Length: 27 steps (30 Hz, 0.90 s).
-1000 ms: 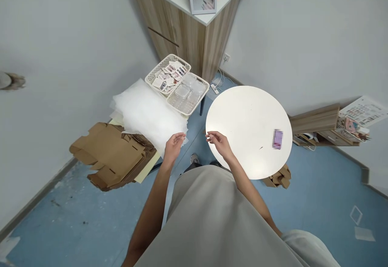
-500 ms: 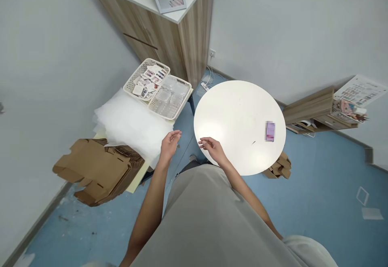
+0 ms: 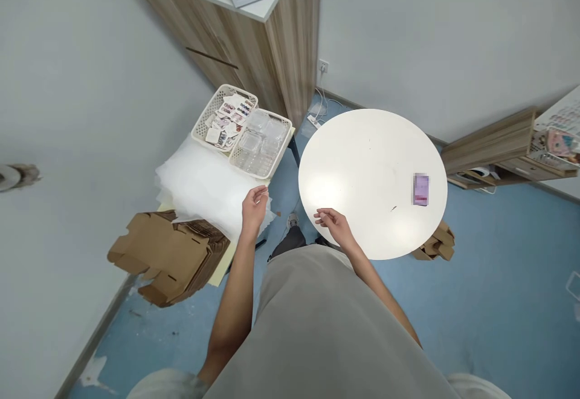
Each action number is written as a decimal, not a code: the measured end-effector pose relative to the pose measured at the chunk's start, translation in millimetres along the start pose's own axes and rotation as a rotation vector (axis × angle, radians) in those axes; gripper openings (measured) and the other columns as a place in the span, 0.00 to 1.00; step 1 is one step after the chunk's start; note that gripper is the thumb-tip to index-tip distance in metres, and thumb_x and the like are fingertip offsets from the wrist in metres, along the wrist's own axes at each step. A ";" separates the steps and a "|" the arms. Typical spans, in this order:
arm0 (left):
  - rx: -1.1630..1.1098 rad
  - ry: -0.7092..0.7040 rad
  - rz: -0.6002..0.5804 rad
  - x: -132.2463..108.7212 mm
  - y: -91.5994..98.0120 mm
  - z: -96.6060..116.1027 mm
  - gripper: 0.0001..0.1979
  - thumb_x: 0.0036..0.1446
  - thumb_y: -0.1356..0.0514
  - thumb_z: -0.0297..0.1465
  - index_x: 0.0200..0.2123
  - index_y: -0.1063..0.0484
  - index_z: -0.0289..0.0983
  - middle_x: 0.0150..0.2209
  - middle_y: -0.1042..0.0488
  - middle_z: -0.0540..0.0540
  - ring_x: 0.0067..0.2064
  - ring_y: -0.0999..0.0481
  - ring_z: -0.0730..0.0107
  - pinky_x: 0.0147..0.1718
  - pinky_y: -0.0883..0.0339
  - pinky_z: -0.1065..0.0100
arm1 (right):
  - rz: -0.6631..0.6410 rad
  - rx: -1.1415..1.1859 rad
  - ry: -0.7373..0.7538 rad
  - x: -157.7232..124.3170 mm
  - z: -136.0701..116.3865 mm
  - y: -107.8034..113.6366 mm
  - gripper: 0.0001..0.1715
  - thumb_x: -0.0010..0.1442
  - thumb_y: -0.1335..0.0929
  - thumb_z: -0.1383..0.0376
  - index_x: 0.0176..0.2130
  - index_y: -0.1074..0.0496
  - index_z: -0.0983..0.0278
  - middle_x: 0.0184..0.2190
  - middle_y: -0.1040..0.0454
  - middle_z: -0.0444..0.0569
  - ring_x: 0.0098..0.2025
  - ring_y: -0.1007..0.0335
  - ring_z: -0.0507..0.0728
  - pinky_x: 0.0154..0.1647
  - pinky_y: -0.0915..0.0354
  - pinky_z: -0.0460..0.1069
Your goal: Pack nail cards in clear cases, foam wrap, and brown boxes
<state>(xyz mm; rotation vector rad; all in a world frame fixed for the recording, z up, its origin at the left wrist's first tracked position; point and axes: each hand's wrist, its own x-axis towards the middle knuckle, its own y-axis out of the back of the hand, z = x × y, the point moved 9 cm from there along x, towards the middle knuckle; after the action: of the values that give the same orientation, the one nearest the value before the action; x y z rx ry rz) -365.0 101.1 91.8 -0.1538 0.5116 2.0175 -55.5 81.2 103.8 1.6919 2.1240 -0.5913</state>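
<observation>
My left hand [image 3: 254, 208] hovers, fingers loosely bent and apart, by the right edge of a stack of white translucent sheets [image 3: 203, 181]. My right hand [image 3: 335, 225], also empty with its fingers apart, hangs over the near left edge of a round white table [image 3: 362, 157]. Behind my left hand, one white basket [image 3: 290, 136] holds clear plastic boxes [image 3: 260, 142]. A second white basket [image 3: 199, 124] beside it holds printed cards [image 3: 225, 124]. Flat brown cardboard boxes [image 3: 163, 254] are stacked to the left of my forearm.
A blurred-out purple item [image 3: 421, 190] and a small dark mark or scrap [image 3: 394, 208] lie on the round table. A wood-grain cabinet [image 3: 254, 48] stands behind the baskets. Right of the table are a low shelf [image 3: 502, 145] and, on the floor, brown cardboard [image 3: 437, 243].
The view has shifted, so the table and baskets sit further right. Both hands stay raised and empty. One of my shoes now shows more between the two tables.
</observation>
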 end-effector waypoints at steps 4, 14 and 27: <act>0.123 -0.065 -0.002 51.6 18.0 10.2 0.16 0.64 0.36 0.34 0.54 0.24 0.39 0.60 0.20 0.36 0.62 0.19 0.51 0.64 0.24 0.50 | 0.083 -0.004 -0.010 1.2 -8.8 -10.4 0.29 0.63 0.25 0.41 0.50 0.18 0.59 0.50 0.13 0.55 0.49 0.16 0.63 0.58 0.26 0.60; 0.443 -0.307 -0.015 177.6 16.2 40.6 0.27 0.62 0.34 0.31 0.63 0.28 0.34 0.66 0.28 0.29 0.72 0.31 0.43 0.75 0.39 0.44 | 0.247 0.026 0.008 -4.2 -5.5 -57.4 0.31 0.62 0.25 0.39 0.50 0.18 0.59 0.49 0.13 0.55 0.48 0.16 0.63 0.56 0.25 0.60; 0.633 -0.250 -0.078 211.1 -13.3 38.1 0.19 0.59 0.32 0.28 0.54 0.23 0.32 0.68 0.33 0.25 0.72 0.35 0.32 0.75 0.44 0.39 | 0.365 0.036 0.015 -28.7 -10.3 -46.6 0.29 0.63 0.25 0.40 0.51 0.18 0.59 0.51 0.13 0.55 0.48 0.16 0.62 0.57 0.25 0.59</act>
<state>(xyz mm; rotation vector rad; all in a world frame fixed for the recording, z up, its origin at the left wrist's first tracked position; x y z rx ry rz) -451.9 294.2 54.9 0.4508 0.9335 1.6791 -95.0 53.9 132.1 2.0422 1.7565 -0.5093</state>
